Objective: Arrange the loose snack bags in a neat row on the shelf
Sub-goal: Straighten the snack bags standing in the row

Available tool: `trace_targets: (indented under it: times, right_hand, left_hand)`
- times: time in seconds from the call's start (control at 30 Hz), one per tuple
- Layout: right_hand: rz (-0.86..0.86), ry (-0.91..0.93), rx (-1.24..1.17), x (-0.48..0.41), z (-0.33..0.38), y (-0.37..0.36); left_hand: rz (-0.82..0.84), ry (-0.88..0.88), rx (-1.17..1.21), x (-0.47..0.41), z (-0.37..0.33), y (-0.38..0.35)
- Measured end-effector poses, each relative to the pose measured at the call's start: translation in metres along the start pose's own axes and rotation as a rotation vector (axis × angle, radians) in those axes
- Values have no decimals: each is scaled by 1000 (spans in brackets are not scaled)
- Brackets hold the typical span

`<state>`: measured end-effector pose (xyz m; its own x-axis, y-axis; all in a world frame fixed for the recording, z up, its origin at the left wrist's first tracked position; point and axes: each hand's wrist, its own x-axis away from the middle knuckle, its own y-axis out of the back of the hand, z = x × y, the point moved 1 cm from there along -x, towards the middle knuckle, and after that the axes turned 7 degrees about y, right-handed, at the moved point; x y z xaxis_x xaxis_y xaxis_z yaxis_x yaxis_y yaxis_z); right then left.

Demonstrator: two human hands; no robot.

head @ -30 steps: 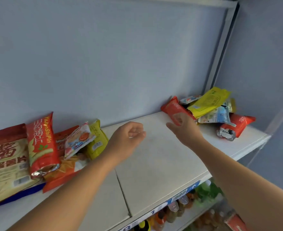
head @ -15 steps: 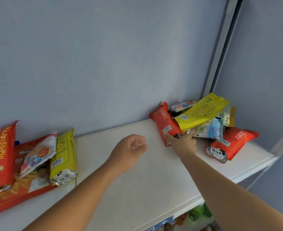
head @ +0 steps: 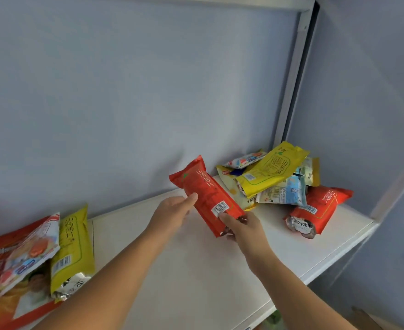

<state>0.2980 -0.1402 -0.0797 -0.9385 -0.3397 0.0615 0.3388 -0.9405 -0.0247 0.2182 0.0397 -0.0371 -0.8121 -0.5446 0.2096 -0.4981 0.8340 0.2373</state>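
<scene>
Step in hand: moving one red snack bag (head: pixel 207 198) from the loose pile (head: pixel 282 182) at the right end of the shelf (head: pixel 196 270) toward the row begun at the left end, where a yellow bag (head: pixel 73 246) is the nearest member

Position: the bag is off the shelf, held in the air over the bare middle stretch, just left of the pile. Whether it touches the pile cannot be told from this angle.

Grip: right hand (head: pixel 246 231) has its fingers clamped on the bag's lower end, thumb just beside the barcode (head: pixel 220 208). Left hand (head: pixel 172 213) pinches the left edge near mid-length. Its thumb is on the printed face and its other fingers are hidden behind the bag.

Orientation: the long axis runs diagonally, from near-right to far-left. The sealed top end points up toward the back wall (head: pixel 148 103), the bottom end points toward the person, and the printed face is toward the camera.

Judgement on doing it well:
- Hand the bag to the left hand only once that pinch is firm, since the film looks slippery.
- Turn the long axis to match the yellow bag's lean.
- Set it just beside that bag, edges parallel and face out, without knocking the row
</scene>
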Motion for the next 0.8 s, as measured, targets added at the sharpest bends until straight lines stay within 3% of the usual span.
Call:
trace_targets:
  times: [0.17,0.33,0.6,0.73,0.8]
  right_hand:
    - [209,-1,-131,23,0,1]
    - [342,55,23,30,8,3]
    - [308,142,52,32,12,-4]
    - [40,386,353,34,8,-12]
    - [77,489,408,35,13,-18]
  left_hand:
    - [220,74,327,-2,-11,-2]
    - [311,-60,216,6,-29,-2]
    - [273,-116,137,13,-40,5]
    - [58,-141,62,10,-42,4]
    - [-37,-166,41,11,-44,1]
